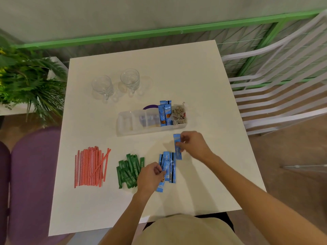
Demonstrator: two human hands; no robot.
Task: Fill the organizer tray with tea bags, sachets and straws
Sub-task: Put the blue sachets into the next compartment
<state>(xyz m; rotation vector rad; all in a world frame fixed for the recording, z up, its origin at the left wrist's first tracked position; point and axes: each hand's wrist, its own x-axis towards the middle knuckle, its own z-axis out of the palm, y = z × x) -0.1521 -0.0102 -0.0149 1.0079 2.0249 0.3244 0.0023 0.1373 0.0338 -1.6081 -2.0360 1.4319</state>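
Note:
A clear organizer tray stands mid-table; its right end holds tea bags, the compartment beside them has upright blue sachets, and the left compartments look empty. My right hand pinches one blue sachet just in front of the tray. My left hand grips a blue sachet at the pile of blue sachets. Green sachets lie to the left of that pile, and red straws lie further left.
Two empty glass mugs stand behind the tray. A fern sits off the table's left edge, purple seats lower left, a white slatted chair at the right.

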